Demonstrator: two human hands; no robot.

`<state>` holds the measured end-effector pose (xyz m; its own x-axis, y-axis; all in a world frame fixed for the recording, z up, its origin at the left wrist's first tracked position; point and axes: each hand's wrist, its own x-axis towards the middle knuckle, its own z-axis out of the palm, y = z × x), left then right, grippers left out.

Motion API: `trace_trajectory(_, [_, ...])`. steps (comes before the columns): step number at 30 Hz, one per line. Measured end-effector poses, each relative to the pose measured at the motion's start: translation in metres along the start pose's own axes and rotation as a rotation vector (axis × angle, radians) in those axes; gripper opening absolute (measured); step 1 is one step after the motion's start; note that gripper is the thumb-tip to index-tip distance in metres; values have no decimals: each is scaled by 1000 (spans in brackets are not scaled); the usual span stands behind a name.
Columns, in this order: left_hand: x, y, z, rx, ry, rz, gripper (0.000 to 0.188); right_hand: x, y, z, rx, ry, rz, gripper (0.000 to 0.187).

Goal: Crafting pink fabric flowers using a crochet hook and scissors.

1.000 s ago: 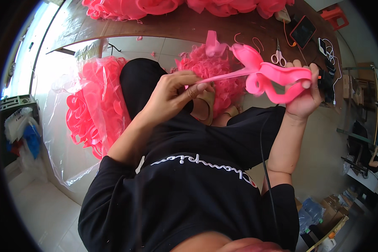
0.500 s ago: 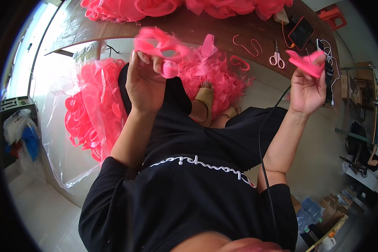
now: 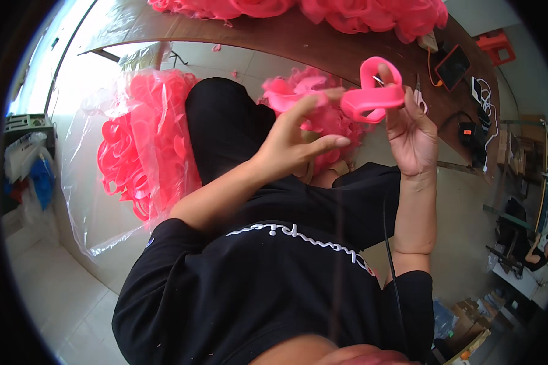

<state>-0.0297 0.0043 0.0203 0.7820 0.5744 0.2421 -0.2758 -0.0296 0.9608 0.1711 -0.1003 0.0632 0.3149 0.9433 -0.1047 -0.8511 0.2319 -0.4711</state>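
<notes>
My right hand (image 3: 413,143) is raised in front of the table, its fingers closed on a pink rubbery looped piece (image 3: 374,97) shaped like a goggle frame. A thin metal tip (image 3: 378,79) shows inside the upper loop; the rest of that tool is hidden. My left hand (image 3: 295,137) is slightly blurred, its thumb stretched away from the fingers, and its fingertips come close to the looped piece's left side. Whether they touch it I cannot tell. Behind the left fingers, smeared pink material (image 3: 286,97) shows in front of the pink heap (image 3: 332,131) on the floor.
Scissors (image 3: 420,100), a phone-like device (image 3: 452,67) and white cables (image 3: 486,100) lie on the brown table (image 3: 274,42). More pink pieces (image 3: 371,18) are heaped at its far side. A clear plastic bag (image 3: 146,146) of pink pieces stands left of my leg.
My left hand has come rightward, and the pink piece it held is no longer in it. My right hand has moved left with its looped piece. The view has shifted slightly.
</notes>
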Motion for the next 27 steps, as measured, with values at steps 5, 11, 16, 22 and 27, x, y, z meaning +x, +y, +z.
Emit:
trace_trajectory(5, [6,-2,-9,-256,46,-189,29,4,0,14,-502,92,172,10])
trace_trajectory(11, [-1,5,-13,-404,62,-215,22,4,-7,26,-1371,-3,-241,24])
trace_trajectory(16, [-8,-2,-27,-565,74,-316,24,21,19,32,-1698,-306,106,32])
trace_trajectory(22, [-24,-30,-44,-429,179,-366,21,49,2,96,-2010,-337,2,28])
trace_trajectory(27, [-37,-57,-33,-392,107,-378,14,63,76,174,-1728,-573,-52,29])
